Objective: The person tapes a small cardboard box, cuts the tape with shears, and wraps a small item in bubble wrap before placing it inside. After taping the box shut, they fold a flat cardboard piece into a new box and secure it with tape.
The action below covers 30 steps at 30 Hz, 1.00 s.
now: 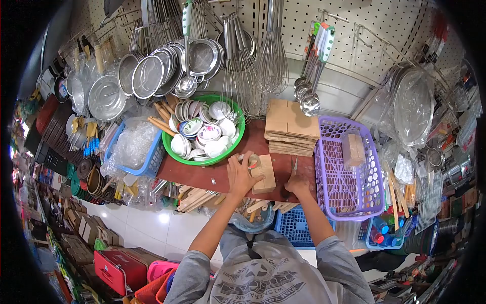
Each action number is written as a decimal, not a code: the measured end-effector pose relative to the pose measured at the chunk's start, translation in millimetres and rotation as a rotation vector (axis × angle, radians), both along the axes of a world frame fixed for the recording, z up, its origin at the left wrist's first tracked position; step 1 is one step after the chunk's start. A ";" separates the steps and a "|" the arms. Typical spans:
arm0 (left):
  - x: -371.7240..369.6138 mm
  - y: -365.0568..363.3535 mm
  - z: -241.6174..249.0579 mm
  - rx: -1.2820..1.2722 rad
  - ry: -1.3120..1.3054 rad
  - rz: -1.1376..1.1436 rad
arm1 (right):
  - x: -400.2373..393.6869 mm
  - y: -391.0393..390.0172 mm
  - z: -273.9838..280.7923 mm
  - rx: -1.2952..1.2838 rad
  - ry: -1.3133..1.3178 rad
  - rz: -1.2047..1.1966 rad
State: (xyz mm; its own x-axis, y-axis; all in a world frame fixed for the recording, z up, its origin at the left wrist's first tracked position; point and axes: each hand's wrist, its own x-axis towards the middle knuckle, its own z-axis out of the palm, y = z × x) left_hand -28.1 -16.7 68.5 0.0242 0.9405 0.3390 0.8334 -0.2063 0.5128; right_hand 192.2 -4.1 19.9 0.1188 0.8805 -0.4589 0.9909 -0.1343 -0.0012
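Observation:
My left hand (240,175) is closed around a roll of tape (253,161), its thumb reaching onto a small brown cardboard box (265,178). That box lies on the reddish-brown tabletop (202,178), directly in front of me. To its right, my right hand (298,185) grips scissors (295,165), the pointed metal blades sticking out away from me and the handles mostly hidden in the fist. A stack of flat cardboard pieces (291,126) sits just beyond the box and scissors.
A green basin (240,137) of small bowls and ladles stands at the left, beside a blue basket (149,164) with bubble wrap. On the right, a purple basket (349,215) holds another small box (354,150). Strainers (148,77) and whisks (272,66) hang low over the table's back.

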 end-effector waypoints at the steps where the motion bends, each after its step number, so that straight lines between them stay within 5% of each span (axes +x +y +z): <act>1: -0.2 -0.1 -0.2 0.003 -0.004 0.000 | 1.6 -0.8 -7.2 0.014 -0.028 0.018; 16: -0.9 -4.0 -8.0 0.050 0.004 0.016 | 18.4 -5.5 -1.1 0.044 0.115 0.094; 22: 0.2 -5.2 -5.7 0.029 0.013 0.020 | 32.0 -0.4 14.2 -0.429 0.660 -0.203; 30: -0.2 -4.6 -9.3 0.130 0.052 0.019 | 24.5 -11.8 49.9 -0.125 1.036 0.022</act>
State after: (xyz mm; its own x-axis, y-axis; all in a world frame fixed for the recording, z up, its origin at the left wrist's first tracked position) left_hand -28.3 -21.3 59.1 0.0274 0.8890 0.4570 0.8625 -0.2521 0.4387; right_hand 216.7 -15.9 69.8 -0.4004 0.8172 -0.4146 0.5148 -0.1737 -0.8395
